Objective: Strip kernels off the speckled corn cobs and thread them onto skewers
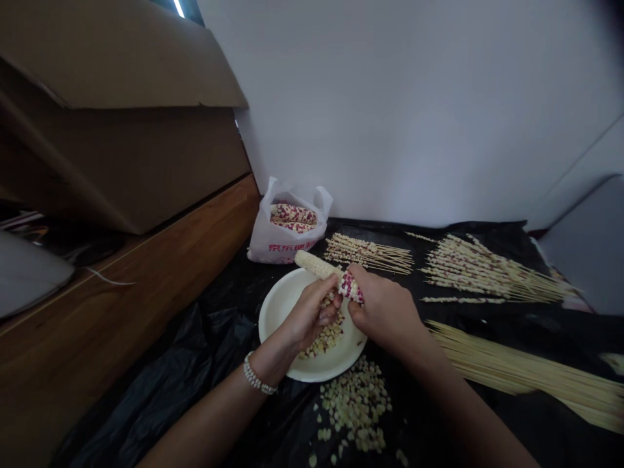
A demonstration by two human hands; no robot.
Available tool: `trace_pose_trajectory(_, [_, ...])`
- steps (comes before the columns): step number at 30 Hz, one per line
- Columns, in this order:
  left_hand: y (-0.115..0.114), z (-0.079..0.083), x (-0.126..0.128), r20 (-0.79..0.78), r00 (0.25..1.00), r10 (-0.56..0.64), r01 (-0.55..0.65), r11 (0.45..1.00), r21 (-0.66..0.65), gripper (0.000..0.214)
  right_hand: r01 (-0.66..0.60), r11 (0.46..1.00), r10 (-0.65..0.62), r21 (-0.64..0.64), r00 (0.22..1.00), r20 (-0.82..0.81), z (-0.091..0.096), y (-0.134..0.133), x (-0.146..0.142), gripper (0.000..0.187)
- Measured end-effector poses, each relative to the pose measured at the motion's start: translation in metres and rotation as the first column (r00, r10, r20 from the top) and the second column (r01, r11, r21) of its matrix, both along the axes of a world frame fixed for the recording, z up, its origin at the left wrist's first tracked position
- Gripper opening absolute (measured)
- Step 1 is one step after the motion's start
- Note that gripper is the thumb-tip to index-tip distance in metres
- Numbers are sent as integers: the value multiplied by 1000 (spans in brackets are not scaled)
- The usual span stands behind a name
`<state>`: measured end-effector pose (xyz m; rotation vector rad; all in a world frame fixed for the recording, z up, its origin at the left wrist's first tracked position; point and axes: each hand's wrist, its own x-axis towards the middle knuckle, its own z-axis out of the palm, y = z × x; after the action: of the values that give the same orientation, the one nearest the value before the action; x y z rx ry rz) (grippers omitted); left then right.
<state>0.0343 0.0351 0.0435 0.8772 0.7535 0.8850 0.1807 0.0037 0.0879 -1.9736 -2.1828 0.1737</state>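
Black plastic sheet (195,364) glossy, crinkled; on it, smooth matt white plate (283,305). Left of sheet, wood panel (121,312) satin-smooth. Cardboard box (121,130) above, matt.

Half the corn cob (319,265) is hidden in the right hand (385,312); bare skewers (526,374) run off the edge.

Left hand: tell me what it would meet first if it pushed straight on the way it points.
The left hand would meet the cob first, which it touches now. Past that, probably the nearer skewers, though depth is unclear.
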Motion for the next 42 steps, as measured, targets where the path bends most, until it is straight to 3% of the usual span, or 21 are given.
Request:
trace_pose_trajectory(5, [-1,-8,5,-146,986,76,-62,993,103,48,-18,1000,18,7,999,41,-1,-3,-7,27])
trace_pose_trajectory(15, [1,-19,6,-215,959,183,-138,969,206,49,-20,999,20,-34,1000,3,-5,-1,-10,25])
trace_pose_trajectory(21, [-3,-7,7,-121,982,142,-127,985,119,45,-17,1000,16,-13,999,-32,-3,0,-5,24])
trace_pose_trajectory(26, [-4,1,7,-32,995,97,-97,995,17,54,-42,997,37,59,997,69,-5,-1,-10,29])
trace_pose_trajectory(31, [-2,-4,7,-71,994,85,-85,996,8,48,-70,994,59,86,991,122,-9,-2,-15,39])
trace_pose_trajectory(36, [-2,-11,8,-129,980,154,-148,987,57,49,-67,994,58,87,992,110,-10,-2,-14,37])
trace_pose_trajectory(42, [1,-8,5,-14,998,58,-59,995,-77,38,-74,992,57,101,986,159,-13,-1,-14,35])
